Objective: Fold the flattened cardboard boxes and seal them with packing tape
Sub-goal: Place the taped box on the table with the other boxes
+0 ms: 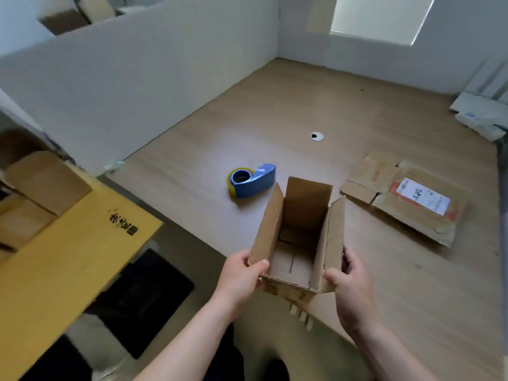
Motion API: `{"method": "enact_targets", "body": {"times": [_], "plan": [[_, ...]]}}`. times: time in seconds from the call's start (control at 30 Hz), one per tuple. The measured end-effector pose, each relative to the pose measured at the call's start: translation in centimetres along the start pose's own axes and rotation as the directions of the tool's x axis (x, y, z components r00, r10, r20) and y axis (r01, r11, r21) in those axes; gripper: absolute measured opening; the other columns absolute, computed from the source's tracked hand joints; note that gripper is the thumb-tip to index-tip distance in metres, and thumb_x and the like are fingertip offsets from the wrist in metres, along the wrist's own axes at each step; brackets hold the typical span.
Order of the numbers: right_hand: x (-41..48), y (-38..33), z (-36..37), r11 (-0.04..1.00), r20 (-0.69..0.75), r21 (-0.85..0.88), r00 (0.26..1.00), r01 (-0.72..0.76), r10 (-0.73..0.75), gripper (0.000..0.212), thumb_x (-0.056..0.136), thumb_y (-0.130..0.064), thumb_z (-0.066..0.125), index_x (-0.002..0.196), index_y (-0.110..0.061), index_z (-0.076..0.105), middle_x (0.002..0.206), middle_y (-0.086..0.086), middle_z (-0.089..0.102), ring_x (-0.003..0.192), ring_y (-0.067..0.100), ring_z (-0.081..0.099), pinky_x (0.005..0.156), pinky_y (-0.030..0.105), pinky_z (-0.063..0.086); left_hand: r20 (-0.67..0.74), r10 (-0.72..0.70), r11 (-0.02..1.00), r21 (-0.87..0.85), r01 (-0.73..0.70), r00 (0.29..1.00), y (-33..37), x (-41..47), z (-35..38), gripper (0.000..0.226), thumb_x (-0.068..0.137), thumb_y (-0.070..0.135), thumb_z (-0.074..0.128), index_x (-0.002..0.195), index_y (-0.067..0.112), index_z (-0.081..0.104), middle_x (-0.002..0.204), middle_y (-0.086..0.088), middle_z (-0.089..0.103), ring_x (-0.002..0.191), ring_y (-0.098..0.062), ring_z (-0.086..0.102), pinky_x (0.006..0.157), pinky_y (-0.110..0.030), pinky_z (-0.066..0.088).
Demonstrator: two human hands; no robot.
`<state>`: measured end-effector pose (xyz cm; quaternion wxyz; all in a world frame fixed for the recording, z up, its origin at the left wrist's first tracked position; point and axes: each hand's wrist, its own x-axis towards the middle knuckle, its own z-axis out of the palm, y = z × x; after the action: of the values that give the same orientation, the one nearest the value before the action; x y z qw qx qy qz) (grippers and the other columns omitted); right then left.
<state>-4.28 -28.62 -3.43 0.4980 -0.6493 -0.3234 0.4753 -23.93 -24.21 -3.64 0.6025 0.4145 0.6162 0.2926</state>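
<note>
grip: left hand [242,276] and right hand [350,281] each pinch a side flap of the open carton [299,215]
tip: fold short flaps first, then reach for the tape dispenser [251,180]

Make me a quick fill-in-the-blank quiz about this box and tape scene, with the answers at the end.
1. The tape dispenser on the table is coloured ____.
2. The left hand and right hand grip the open cardboard box; the tape dispenser is touched by ____ hand.
3. The flattened cardboard box with the label lies to the open cardboard box's ____.
Answers: blue; neither; right.
</note>
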Motion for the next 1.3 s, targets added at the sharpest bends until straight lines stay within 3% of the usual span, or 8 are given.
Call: {"method": "enact_targets", "body": {"times": [0.13,0.43,0.7,0.9,1.0,1.1,1.23,1.3], "plan": [[-0.7,-1.2,3.7,0.999,0.119,-0.001,0.992,0.052,-0.051,0.077,0.081,0.02,0.05,0.145,-0.023,0.048,0.121,-0.014,0.066,0.114,0.01,0.061,0.101,0.04,0.051,-0.118,0.054,0.997,-0.041,-0.059,0.992,-0.1,-2.6,-3.5,0.011,0.076,0.023,0.065,0.083,0.016,0.068,0.071,-0.004,0.061,0.067,-0.018,0.056,0.066,-0.037,0.049],[-2.5,-2.8,14.5,0.972,0.416,-0.053,0.89,0.229,-0.187,0.071,0.061,-0.003,0.047,0.124,-0.028,0.066,0.101,-0.002,0.073,0.087,0.014,0.063,0.073,0.026,0.052,-0.384,0.011,0.986,-0.147,-0.073,0.923,-1.5,-6.9,-12.9,0.036,0.065,0.02,0.064,0.101,0.022,0.069,0.098,-0.009,0.071,0.094,-0.035,0.065,0.086,-0.054,0.055],[-7.7,-2.8,27.6,0.956,0.595,-0.084,0.783,0.282,-0.179,0.075,0.068,-0.006,0.049,0.138,-0.031,0.057,0.127,-0.007,0.067,0.117,0.017,0.063,0.097,0.05,0.054,-0.568,-0.027,0.968,-0.219,-0.12,0.823,-4.8,-11.2,-24.4,0.055,0.066,0.017,0.059,0.12,0.022,0.064,0.108,0.003,0.071,0.103,-0.021,0.064,0.1,-0.046,0.051],[-12.3,-1.5,37.8,0.95,0.712,-0.115,0.691,0.29,-0.125,0.072,0.079,-0.004,0.054,0.145,-0.034,0.049,0.14,-0.007,0.057,0.13,0.019,0.052,0.097,0.052,0.054,-0.658,-0.064,0.959,-0.25,-0.137,0.75,-8.3,-14.6,-33.8,0.048,0.067,0.012,0.059,0.113,0.023,0.065,0.1,0.002,0.073,0.095,-0.02,0.068,0.092,-0.048,0.056],[-15.0,-0.2,42.4,0.947,0.772,-0.11,0.626,0.3,-0.109,0.075,0.089,0.009,0.052,0.147,-0.038,0.045,0.14,-0.017,0.054,0.128,0.002,0.05,0.102,0.042,0.052,-0.684,-0.111,0.95,-0.286,-0.125,0.721,-10.5,-16.6,-37.9,0.049,0.08,0.006,0.061,0.127,0.02,0.055,0.114,0.001,0.068,0.105,-0.019,0.064,0.092,-0.038,0.055],[-17.7,1.1,46.4,0.954,0.84,-0.092,0.537,0.284,-0.079,0.075,0.091,0.011,0.049,0.145,-0.04,0.046,0.138,-0.013,0.057,0.126,0.01,0.054,0.095,0.046,0.056,-0.754,-0.141,0.955,-0.275,-0.113,0.641,-12.6,-18.7,-41.4,0.047,0.083,0.003,0.061,0.124,0.026,0.054,0.109,0.007,0.067,0.1,-0.011,0.063,0.077,-0.018,0.052],[-20.6,2.0,50.7,0.962,0.915,-0.068,0.4,0.265,-0.046,0.08,0.088,0.017,0.044,0.145,-0.039,0.046,0.135,-0.01,0.06,0.126,0.012,0.056,0.095,0.044,0.056,-0.826,-0.174,0.962,-0.259,-0.086,0.537,-14.6,-21.7,-44.3,0.049,0.081,0.001,0.058,0.127,0.019,0.056,0.114,-0.001,0.069,0.101,-0.018,0.065,0.089,-0.032,0.055],[-21.6,2.5,52.7,0.965,0.938,-0.078,0.346,0.252,-0.014,0.08,0.089,0.017,0.044,0.148,-0.037,0.042,0.141,-0.006,0.056,0.13,0.016,0.053,0.099,0.051,0.053,-0.856,-0.164,0.965,-0.242,-0.1,0.491,-15.6,-22.8,-45.4,0.051,0.082,0.001,0.056,0.124,0.029,0.056,0.11,0.01,0.068,0.097,-0.008,0.064,0.083,-0.02,0.052]]}}
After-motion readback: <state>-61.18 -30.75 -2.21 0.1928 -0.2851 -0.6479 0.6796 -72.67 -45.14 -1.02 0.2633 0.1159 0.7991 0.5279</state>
